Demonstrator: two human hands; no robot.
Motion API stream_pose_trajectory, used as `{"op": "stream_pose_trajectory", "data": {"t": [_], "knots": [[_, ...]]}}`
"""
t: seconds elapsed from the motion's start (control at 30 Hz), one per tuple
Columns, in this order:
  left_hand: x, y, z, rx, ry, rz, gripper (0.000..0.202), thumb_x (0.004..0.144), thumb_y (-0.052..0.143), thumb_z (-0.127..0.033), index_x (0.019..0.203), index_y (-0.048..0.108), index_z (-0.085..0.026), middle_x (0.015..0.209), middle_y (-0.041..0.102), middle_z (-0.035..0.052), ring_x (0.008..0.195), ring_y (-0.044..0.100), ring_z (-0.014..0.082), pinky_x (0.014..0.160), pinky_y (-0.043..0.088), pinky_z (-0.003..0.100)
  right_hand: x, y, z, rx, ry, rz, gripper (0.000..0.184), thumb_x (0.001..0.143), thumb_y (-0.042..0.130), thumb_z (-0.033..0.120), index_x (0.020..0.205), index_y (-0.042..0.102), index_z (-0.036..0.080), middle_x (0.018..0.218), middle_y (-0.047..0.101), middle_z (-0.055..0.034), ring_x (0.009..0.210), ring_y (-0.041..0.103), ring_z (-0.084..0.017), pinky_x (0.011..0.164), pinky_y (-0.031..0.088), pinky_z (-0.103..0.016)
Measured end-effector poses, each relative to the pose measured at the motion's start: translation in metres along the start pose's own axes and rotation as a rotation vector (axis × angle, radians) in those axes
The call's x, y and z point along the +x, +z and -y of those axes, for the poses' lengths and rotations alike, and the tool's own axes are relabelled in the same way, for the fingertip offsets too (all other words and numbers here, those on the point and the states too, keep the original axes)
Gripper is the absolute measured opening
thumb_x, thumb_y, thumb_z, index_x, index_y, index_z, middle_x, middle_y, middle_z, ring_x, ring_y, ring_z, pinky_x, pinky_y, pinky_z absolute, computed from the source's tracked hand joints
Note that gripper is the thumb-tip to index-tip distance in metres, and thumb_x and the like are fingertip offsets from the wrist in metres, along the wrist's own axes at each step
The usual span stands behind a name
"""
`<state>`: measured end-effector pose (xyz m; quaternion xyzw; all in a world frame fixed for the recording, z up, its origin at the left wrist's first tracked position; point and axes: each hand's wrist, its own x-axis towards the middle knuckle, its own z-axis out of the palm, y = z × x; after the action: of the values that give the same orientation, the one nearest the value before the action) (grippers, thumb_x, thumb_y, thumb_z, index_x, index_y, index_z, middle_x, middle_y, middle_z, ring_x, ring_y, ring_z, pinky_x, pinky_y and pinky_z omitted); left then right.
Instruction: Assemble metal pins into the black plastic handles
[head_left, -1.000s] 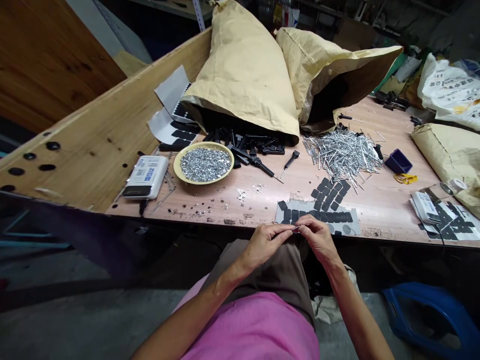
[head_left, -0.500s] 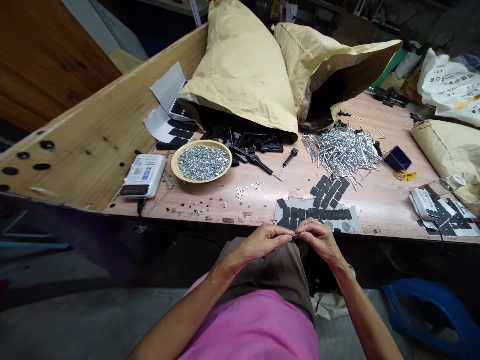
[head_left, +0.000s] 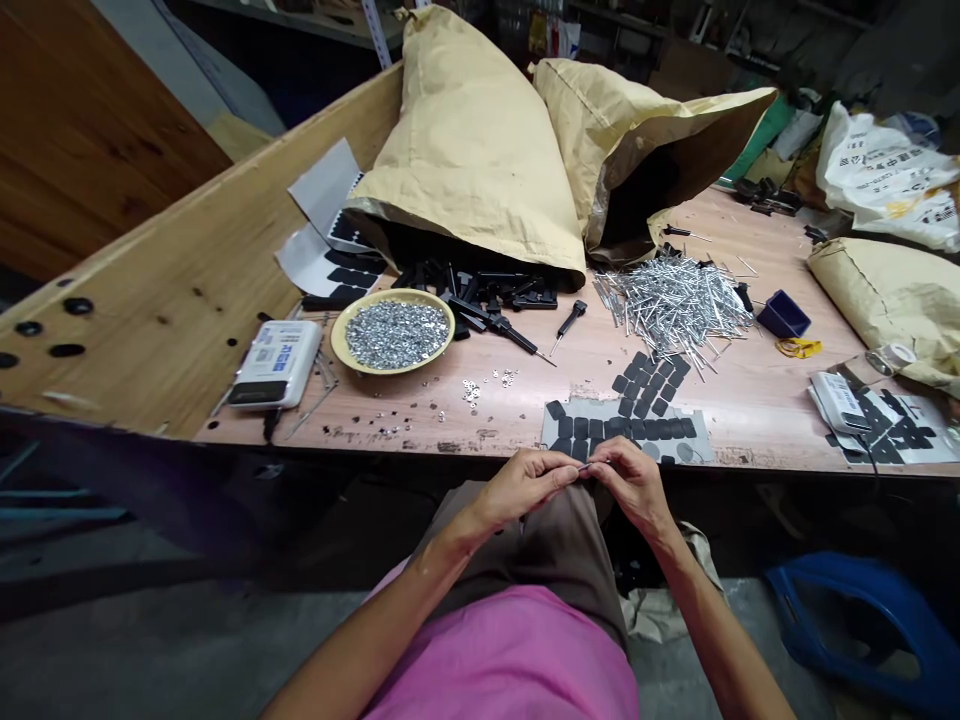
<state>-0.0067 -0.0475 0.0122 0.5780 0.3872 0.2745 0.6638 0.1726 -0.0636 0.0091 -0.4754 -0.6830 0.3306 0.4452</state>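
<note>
The left hand (head_left: 529,482) and the right hand (head_left: 631,484) pinch a small slim piece (head_left: 584,467), too tiny for me to identify, by the table (head_left: 499,422), near a grey sheet (head_left: 703,446) bearing black tabs (head_left: 660,429).

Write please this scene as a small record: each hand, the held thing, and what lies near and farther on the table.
Left hand: fingertips pinched on a small thin part
Right hand: fingertips pinched on the same part
Held part: dark; exact kind too small to tell
Just beyond hands: grey sheet with black pads
Farther left: yellow bowl of small metal pieces
Farther right: heaped metal rods
Back: two tan sacks
</note>
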Motion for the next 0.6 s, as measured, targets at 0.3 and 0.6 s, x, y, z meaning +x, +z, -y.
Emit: {"op": "stream_pose_trajectory", "data": {"t": [0.3, 0.6], "knots": [[0.002, -0.001, -0.011, 0.083, 0.092, 0.013, 0.032, 0.078, 0.054, -0.038, 0.084, 0.074, -0.015, 0.063, 0.064, 0.0025, 0.059, 0.053, 0.0134, 0.054, 0.04, 0.021, -0.002, -0.007, -0.006, 0.038, 0.01, 0.06, 0.021, 0.086, 0.056, 0.038, 0.084, 0.072, 0.025, 0.077, 0.069, -0.0037, 0.073, 0.064, -0.016, 0.065, 0.053, -0.027], [0.003, 0.003, -0.003, -0.263, -0.239, 0.113, 0.068, 0.066, 0.061, -0.062, 0.108, 0.065, -0.008, 0.048, 0.028, -0.0103, 0.039, 0.016, 0.0028, 0.037, 0.012, 0.018, -0.004, -0.009, -0.008, -0.075, -0.063, 0.003, 0.014, 0.085, 0.059, 0.029, 0.087, 0.073, 0.027, 0.08, 0.071, -0.0038, 0.075, 0.066, -0.017, 0.068, 0.054, -0.03]]}}
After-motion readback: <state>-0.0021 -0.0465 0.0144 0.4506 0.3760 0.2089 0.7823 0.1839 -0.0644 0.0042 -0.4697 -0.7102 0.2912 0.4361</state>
